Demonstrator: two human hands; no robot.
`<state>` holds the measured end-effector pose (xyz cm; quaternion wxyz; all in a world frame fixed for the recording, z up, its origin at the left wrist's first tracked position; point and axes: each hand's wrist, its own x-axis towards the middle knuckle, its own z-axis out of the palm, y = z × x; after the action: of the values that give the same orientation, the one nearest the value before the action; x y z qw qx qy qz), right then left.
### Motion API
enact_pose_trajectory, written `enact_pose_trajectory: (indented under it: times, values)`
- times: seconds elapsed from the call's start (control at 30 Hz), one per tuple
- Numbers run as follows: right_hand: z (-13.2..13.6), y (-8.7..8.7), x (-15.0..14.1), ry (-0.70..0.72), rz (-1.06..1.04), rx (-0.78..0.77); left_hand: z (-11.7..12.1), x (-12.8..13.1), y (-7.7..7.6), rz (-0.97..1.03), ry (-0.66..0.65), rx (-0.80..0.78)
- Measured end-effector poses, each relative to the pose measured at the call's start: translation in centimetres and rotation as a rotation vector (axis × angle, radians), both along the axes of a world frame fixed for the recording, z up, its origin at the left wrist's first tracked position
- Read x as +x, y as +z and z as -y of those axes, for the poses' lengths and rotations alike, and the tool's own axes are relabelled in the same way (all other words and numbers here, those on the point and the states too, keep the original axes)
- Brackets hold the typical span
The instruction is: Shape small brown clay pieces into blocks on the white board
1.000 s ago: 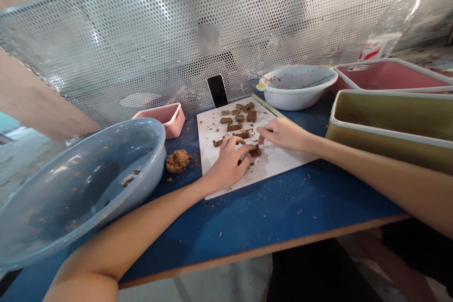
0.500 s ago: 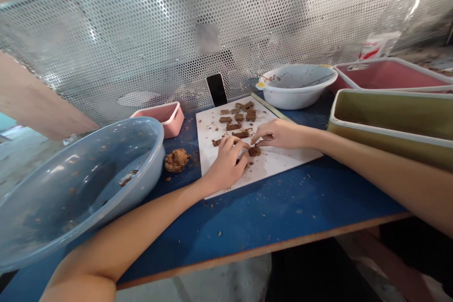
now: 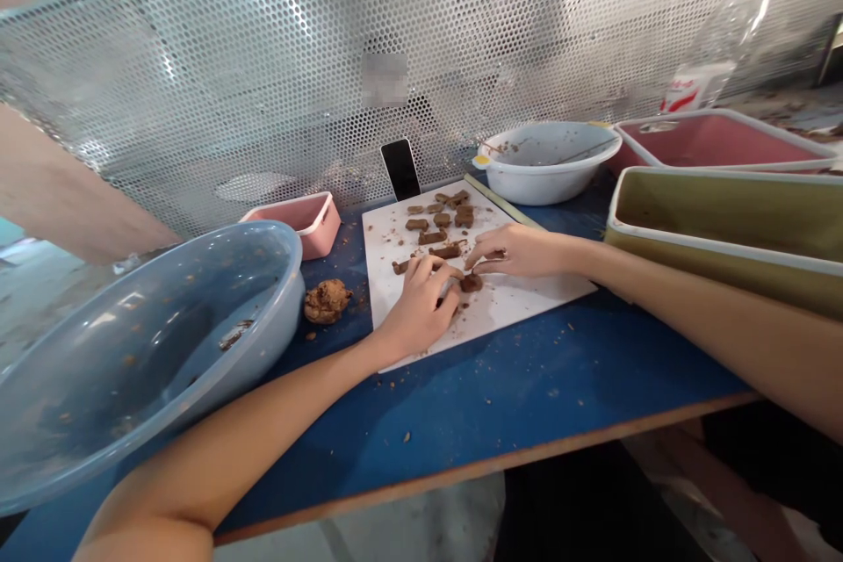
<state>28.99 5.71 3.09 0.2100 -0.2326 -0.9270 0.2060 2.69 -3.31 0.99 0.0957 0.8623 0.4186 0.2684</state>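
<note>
A small lump of brown clay (image 3: 471, 282) lies on the white board (image 3: 546, 284), between my two hands. My left hand (image 3: 421, 303) rests on the board with fingers bent, its fingertips against the left side of the lump. From the right comes my right hand (image 3: 517, 250), thumb and fingers drawn together just above the lump. Whether a small thing sits in that pinch is too small to make out. Several shaped clay pieces (image 3: 432, 237) are spread over the far half of the board, with crumbs around them. One clay roll (image 3: 446, 251) lies just beyond my fingers.
A large blue basin (image 3: 290, 281) stands left, beside a rough clay lump (image 3: 327, 301) and a small pink box (image 3: 322, 224). Behind are a phone (image 3: 400, 169) and a metal mesh (image 3: 296, 105). A white basin (image 3: 540, 184), green box (image 3: 711, 257) and pink tray (image 3: 738, 140) stand right.
The view has shifted very slightly. Both hands stay at the clay lump, with hardly any movement of the fingers.
</note>
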Motion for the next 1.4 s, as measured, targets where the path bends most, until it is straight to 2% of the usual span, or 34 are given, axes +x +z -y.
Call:
enact_pose_trajectory:
  times: [0.13,0.3,0.57,0.7,1.0,1.4]
  values:
    - [0.3,0.3,0.0,-0.065,-0.070,0.029,0.3,0.0,0.3,-0.039,-0.056,0.033]
    - [0.7,0.5,-0.1,-0.168,-0.031,-0.010,0.5,-0.1,0.4,-0.068,-0.119,0.028]
    - [1.1,1.0,-0.3,0.054,-0.036,0.020,0.6,0.0,0.6,0.001,-0.075,0.071]
    - [1.0,1.0,-0.3,0.107,-0.006,0.014,0.4,0.0,0.3,0.023,-0.050,0.110]
    - [0.8,0.6,-0.1,0.130,0.013,0.020,0.4,0.1,0.5,0.006,-0.028,0.085]
    - [1.2,1.1,-0.4,0.123,0.050,0.025,0.3,-0.1,0.2,-0.010,-0.034,0.091]
